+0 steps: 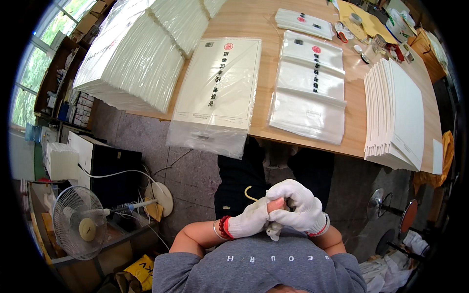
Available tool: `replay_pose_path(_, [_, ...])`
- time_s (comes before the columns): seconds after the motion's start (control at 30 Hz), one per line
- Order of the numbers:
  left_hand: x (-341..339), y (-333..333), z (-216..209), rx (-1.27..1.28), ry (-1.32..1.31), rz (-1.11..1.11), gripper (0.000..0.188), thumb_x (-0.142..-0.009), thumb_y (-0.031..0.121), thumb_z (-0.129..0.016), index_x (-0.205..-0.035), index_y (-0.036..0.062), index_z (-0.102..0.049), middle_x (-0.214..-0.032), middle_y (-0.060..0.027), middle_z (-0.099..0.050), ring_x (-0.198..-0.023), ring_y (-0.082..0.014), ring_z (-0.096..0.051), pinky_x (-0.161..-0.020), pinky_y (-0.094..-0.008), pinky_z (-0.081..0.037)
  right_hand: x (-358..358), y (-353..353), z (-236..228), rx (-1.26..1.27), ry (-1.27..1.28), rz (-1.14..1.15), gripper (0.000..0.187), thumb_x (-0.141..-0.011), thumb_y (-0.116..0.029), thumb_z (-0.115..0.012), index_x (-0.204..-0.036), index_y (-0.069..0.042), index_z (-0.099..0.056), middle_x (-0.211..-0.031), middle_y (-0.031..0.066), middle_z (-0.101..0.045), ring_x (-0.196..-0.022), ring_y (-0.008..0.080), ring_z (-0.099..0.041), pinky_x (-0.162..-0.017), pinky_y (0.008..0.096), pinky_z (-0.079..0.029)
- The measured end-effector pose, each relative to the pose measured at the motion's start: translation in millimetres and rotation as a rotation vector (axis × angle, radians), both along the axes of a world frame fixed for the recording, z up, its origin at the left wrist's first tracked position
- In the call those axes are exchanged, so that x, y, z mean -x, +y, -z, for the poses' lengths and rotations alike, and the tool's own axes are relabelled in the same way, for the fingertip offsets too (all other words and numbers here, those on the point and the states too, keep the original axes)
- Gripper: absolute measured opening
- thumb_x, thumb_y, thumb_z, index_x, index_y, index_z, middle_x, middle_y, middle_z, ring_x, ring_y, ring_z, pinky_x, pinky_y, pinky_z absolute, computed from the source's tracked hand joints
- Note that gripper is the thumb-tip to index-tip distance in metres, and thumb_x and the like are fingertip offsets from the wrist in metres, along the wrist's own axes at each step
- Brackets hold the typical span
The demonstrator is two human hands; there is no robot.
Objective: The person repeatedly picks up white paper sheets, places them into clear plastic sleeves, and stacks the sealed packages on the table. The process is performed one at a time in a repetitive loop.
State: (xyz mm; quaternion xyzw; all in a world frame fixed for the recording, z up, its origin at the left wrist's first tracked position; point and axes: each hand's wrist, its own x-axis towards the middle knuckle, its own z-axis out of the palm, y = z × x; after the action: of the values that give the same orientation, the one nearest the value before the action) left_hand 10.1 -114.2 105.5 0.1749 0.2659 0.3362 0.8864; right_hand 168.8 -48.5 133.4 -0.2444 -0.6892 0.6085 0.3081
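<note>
My left hand and my right hand meet in front of my chest, both in white knitted gloves. A bare thumb tip shows at the left glove. My right fingers are curled closed against the left hand, and what lies between them is hidden. Below the hands hangs a small whitish piece, too unclear to name. A thin yellowish curved strip sticks out beyond the left hand. Ahead on the table lies a paper packet in a clear plastic bag, its end overhanging the edge. Flat clear bags lie beside it.
Tall plastic-wrapped paper stacks occupy the table's left. A fanned stack of white paper sleeves sits right. Tape and small tools lie at the far right. A fan stands left; a round stool is on the floor at right.
</note>
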Motion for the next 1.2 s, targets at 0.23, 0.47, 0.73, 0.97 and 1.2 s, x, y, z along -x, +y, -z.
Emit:
replay_pose_path(0.23, [-2.2, -2.1, -14.0, -0.08, 0.261, -0.027, 0.046, -0.092, 0.051, -0.042, -0.092, 0.0058, -0.053, -0.07, -0.0021, -0.054, -0.06, -0.0091, -0.053, -0.051, -0.021, -0.04, -1.0, -2.0, 2.4, 0.052, 0.072, -0.027, 0.038, -0.07, -0.008, -0.076, -0.103, -0.001, -0.057, -0.099, 0.0117, -0.057, -0.091, 0.0197, -0.058, -0.081, 0.03, -0.045])
replay_pose_path(0.47, [0.2, 28.0, 8.5, -0.377, 0.409, 0.07, 0.029, -0.096, 0.03, -0.044, -0.092, 0.0031, -0.055, -0.076, -0.0036, -0.057, -0.066, -0.0118, -0.057, -0.06, -0.0262, -0.046, -18.6, 5.0, 13.9, 0.055, 0.057, 0.076, 0.045, -0.075, -0.01, -0.073, -0.112, 0.0, -0.051, -0.111, 0.0135, -0.054, -0.101, 0.0201, -0.055, -0.086, 0.0313, -0.045])
replay_pose_path(0.73, [-44.8, 213.4, 82.7, -1.185, 1.431, -0.332, 0.016, -0.074, 0.02, -0.066, -0.077, 0.0064, -0.057, -0.086, -0.0125, -0.058, -0.086, -0.0303, -0.055, -0.074, -0.0405, -0.043, -69.5, -3.2, 70.5, 0.346, 0.042, 0.585, 0.034, -0.085, -0.003, -0.059, -0.117, 0.003, -0.049, -0.108, 0.0092, -0.058, -0.1, 0.0158, -0.056, -0.089, 0.0291, -0.045])
replay_pose_path(0.97, [-77.8, 278.0, 123.2, -1.397, 1.668, -0.027, 0.026, -0.074, 0.034, -0.065, -0.084, 0.0105, -0.057, -0.1, -0.0078, -0.051, -0.103, -0.0265, -0.045, -0.09, -0.0393, -0.034, -73.5, -7.1, 91.7, 0.459, -0.085, 0.499, 0.028, -0.085, -0.009, -0.062, -0.11, 0.002, -0.056, -0.101, 0.0066, -0.062, -0.091, 0.0105, -0.058, -0.08, 0.0237, -0.048])
replay_pose_path(1.2, [-70.5, 261.6, 141.3, -1.561, 1.561, 0.049, 0.017, -0.076, 0.028, -0.062, -0.084, 0.013, -0.062, -0.092, -0.0062, -0.055, -0.102, -0.0252, -0.047, -0.09, -0.0366, -0.033, -86.0, 22.7, 123.0, 0.446, -0.118, 0.497, 0.03, -0.086, -0.011, -0.061, -0.112, 0.002, -0.056, -0.101, 0.0074, -0.062, -0.092, 0.0103, -0.058, -0.082, 0.0237, -0.047])
